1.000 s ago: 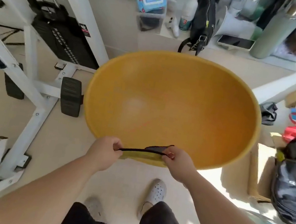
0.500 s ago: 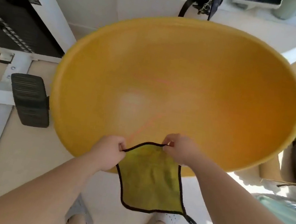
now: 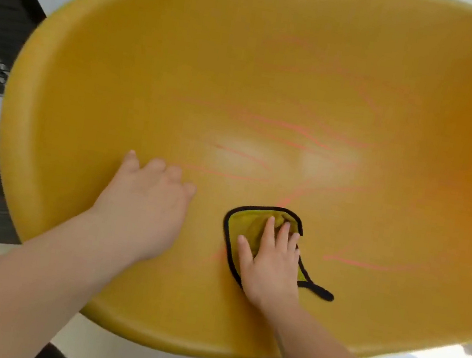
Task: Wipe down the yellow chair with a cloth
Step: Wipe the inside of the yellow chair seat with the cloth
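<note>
The right hand (image 3: 272, 264) is pressing flat-fingered on the cloth (image 3: 255, 227); the left hand (image 3: 144, 211) is lying open, bracing the yellow chair (image 3: 272, 92); light pressure is risking leaving the pink streaks (image 3: 296, 132).

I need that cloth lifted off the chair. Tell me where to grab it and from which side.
I'd pinch the black loop tab at the near-right corner of the cloth, coming from the right. It juts clear of the right hand, which pins the rest against the yellow chair.
</note>
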A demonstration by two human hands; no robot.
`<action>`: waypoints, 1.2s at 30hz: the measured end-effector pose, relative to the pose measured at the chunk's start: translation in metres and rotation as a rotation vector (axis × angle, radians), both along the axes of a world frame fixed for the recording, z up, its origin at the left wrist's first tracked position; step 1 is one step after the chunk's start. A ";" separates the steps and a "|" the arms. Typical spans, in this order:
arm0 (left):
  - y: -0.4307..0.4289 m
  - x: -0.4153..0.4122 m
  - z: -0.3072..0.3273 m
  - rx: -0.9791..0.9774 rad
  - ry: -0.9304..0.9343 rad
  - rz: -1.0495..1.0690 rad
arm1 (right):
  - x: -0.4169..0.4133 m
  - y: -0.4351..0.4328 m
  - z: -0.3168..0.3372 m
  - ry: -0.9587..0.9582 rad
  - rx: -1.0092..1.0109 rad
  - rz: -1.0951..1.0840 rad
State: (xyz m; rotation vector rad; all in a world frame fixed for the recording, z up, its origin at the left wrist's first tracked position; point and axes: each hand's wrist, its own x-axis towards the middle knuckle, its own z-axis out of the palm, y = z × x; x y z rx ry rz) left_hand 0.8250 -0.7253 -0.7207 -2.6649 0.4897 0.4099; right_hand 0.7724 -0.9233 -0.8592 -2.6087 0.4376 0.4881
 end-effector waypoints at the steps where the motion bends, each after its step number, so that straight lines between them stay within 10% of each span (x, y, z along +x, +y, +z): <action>1: 0.004 -0.001 0.000 -0.019 -0.050 -0.005 | 0.007 0.000 -0.007 -0.012 -0.044 0.004; 11: 0.017 -0.035 -0.008 -0.080 -0.048 0.114 | 0.059 0.000 -0.019 0.068 -0.157 0.162; 18: 0.022 -0.036 -0.018 -0.072 -0.084 0.112 | -0.016 0.006 -0.002 -0.043 0.030 0.689; 26: 0.021 -0.035 -0.017 -0.063 -0.068 0.086 | 0.077 -0.067 -0.028 0.046 -0.281 0.133; 33: 0.020 -0.036 -0.018 -0.039 -0.050 0.103 | -0.013 0.003 0.000 -0.114 0.052 0.792; 36: 0.020 -0.036 -0.018 -0.037 -0.053 0.096 | 0.029 -0.046 -0.019 -0.112 -0.143 0.664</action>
